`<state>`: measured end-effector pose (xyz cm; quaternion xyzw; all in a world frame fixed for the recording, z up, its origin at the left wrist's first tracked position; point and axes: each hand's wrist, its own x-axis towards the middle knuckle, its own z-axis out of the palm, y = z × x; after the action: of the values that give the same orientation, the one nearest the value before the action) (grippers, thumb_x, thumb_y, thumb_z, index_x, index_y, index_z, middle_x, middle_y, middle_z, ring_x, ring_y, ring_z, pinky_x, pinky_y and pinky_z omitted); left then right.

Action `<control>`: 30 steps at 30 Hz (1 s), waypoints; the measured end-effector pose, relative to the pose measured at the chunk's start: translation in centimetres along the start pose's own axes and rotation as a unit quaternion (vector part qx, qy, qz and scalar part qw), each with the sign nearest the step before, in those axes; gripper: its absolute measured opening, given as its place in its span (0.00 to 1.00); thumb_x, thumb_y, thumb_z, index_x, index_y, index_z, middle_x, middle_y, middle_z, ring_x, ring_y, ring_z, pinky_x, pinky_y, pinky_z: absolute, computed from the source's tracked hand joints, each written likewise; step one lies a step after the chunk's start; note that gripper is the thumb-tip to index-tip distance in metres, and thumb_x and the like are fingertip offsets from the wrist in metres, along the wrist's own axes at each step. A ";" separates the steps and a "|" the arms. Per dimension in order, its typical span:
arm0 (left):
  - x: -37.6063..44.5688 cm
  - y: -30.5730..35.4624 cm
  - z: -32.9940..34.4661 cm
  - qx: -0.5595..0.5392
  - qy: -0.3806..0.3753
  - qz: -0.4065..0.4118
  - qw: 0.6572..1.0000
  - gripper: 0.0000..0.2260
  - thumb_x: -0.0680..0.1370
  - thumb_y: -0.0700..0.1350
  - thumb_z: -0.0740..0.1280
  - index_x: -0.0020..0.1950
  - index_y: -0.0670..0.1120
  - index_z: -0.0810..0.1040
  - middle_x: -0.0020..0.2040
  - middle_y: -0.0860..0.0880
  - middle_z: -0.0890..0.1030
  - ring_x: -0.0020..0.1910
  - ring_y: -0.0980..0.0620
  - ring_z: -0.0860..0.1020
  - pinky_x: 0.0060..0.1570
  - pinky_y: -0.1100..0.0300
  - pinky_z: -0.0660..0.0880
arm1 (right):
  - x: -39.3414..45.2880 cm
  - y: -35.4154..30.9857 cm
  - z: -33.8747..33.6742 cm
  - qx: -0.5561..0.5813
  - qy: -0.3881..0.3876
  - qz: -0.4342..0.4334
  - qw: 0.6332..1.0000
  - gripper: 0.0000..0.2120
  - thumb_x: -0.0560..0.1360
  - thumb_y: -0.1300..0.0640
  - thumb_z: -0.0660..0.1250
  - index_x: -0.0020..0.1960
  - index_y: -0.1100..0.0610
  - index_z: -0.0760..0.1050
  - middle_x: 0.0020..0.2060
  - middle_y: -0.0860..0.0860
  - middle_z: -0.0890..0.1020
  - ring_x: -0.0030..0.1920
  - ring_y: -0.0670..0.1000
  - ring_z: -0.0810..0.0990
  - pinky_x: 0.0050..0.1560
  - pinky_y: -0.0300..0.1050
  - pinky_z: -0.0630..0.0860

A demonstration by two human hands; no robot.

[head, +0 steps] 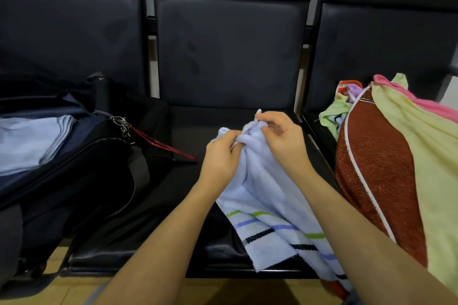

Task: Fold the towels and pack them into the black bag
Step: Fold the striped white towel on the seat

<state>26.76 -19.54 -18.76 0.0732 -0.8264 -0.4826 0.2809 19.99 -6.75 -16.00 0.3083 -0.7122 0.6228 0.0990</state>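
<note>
A pale blue towel (267, 195) with green, blue and black stripes hangs bunched over the middle seat. My left hand (220, 156) grips its upper left edge, and my right hand (280, 136) pinches the top edge close beside it. The black bag (81, 168) lies open on the left seat, with a folded light blue towel (29, 143) inside. On the right seat sits a pile of towels: a dark red one (376, 168), a yellow one (426, 156), a pink one (426, 101) and a light green one (334, 111).
A row of dark padded seats (228, 52) with tall backrests fills the view. A red cord (161, 143) trails from the bag's zipper rings. Wooden floor (223, 290) shows below the seat edge.
</note>
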 end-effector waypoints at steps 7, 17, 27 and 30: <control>-0.5 -1.2 -0.9 0.042 0.041 0.063 0.996 0.11 0.79 0.35 0.61 0.53 0.45 0.82 0.47 0.56 0.80 0.47 0.58 0.78 0.48 0.71 0.72 | 0.4 2.0 0.0 -0.127 -0.051 0.042 0.990 0.27 0.74 0.68 0.64 0.70 0.53 0.66 0.67 0.52 0.68 0.65 0.50 0.70 0.65 0.46 0.70; 0.7 -1.1 -1.9 -0.028 0.116 0.010 0.993 0.14 0.78 0.33 0.60 0.56 0.47 0.80 0.45 0.60 0.78 0.44 0.70 0.76 0.44 0.77 0.70 | -0.2 1.4 -0.4 -0.216 -0.241 0.192 0.926 0.22 0.76 0.44 0.65 0.33 0.59 0.68 0.29 0.51 0.68 0.31 0.48 0.66 0.34 0.42 0.63; 1.6 -0.8 -3.0 0.013 0.141 -0.041 0.989 0.14 0.82 0.41 0.55 0.66 0.50 0.71 0.41 0.49 0.75 0.36 0.55 0.73 0.35 0.71 0.67 | 0.7 1.7 -0.2 -0.092 0.028 0.135 0.986 0.12 0.77 0.58 0.66 0.38 0.64 0.72 0.31 0.52 0.72 0.32 0.46 0.69 0.30 0.31 0.65; 1.5 -0.3 -3.5 -0.011 0.185 -0.047 0.981 0.12 0.82 0.41 0.55 0.61 0.49 0.74 0.39 0.54 0.75 0.37 0.59 0.74 0.35 0.76 0.68 | 0.9 1.2 -0.3 -0.073 0.097 0.123 0.985 0.11 0.77 0.58 0.65 0.38 0.56 0.69 0.33 0.48 0.72 0.33 0.43 0.70 0.30 0.26 0.67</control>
<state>27.35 -22.94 -17.15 0.1972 -0.7502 -0.4824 0.4070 18.50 -6.73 -16.49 0.1480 -0.7755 0.6034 0.1123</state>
